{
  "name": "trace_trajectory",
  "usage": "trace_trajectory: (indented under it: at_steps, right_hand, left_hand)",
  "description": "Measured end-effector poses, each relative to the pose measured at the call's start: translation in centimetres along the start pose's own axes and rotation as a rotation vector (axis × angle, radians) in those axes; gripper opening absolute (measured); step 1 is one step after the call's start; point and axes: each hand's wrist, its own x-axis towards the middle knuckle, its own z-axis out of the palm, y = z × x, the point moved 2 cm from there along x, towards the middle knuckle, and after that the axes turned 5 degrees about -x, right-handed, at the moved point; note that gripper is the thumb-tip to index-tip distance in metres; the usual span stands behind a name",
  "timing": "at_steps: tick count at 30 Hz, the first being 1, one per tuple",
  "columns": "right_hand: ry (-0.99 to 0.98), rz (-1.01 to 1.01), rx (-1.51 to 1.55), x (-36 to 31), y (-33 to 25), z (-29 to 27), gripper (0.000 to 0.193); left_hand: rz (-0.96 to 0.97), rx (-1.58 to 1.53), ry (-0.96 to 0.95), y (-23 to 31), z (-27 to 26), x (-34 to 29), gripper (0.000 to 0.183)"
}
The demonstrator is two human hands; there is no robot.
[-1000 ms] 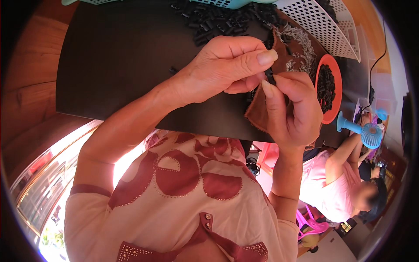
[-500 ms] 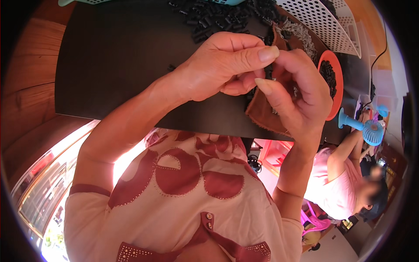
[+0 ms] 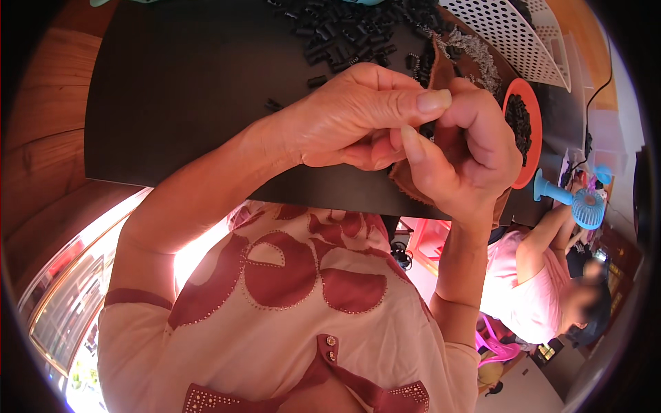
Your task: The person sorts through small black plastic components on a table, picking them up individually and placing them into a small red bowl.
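My left hand (image 3: pixel 361 113) and my right hand (image 3: pixel 475 155) meet above the dark table (image 3: pixel 186 89), fingertips nearly touching. Both are closed in a pinch, thumbs toward each other. A bit of something dark shows between the fingers, but the fingers cover most of it and I cannot make it out. Beyond them lies a heap of short black tubes (image 3: pixel 344 34), with a few loose ones near my left wrist. Under and behind my right hand is a brown cloth (image 3: pixel 412 184), with a pile of small metal springs (image 3: pixel 480 58) at its far part.
An orange bowl (image 3: pixel 534 138) holding small black pieces stands right of my right hand. Behind it is a white perforated basket (image 3: pixel 492 31). A blue fan (image 3: pixel 587 208) sits at the right. Another person in a pink top (image 3: pixel 527 286) is beyond the table's right side.
Both hands have come slightly down and nearer to me, still pinched together. More of the black tubes shows beyond them, and my right hand is curled more tightly.
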Motion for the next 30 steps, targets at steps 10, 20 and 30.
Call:
trace_trajectory:
  at_steps: [10,20,30]
  right_hand:
    - [0.128,0.054,-0.067,-2.1,1.1,-1.7,0.026]
    - [0.197,0.735,-0.629,-9.7,8.4,-16.0,0.026]
    - [-0.124,0.195,-0.488,-1.1,5.9,-4.7,0.009]
  left_hand:
    - [-0.07,0.315,0.141,-0.1,0.2,0.2,0.039]
    - [0.562,0.102,0.35,1.9,-1.2,0.5,0.053]
    - [0.583,0.128,0.431,2.6,-2.7,-0.7,0.05]
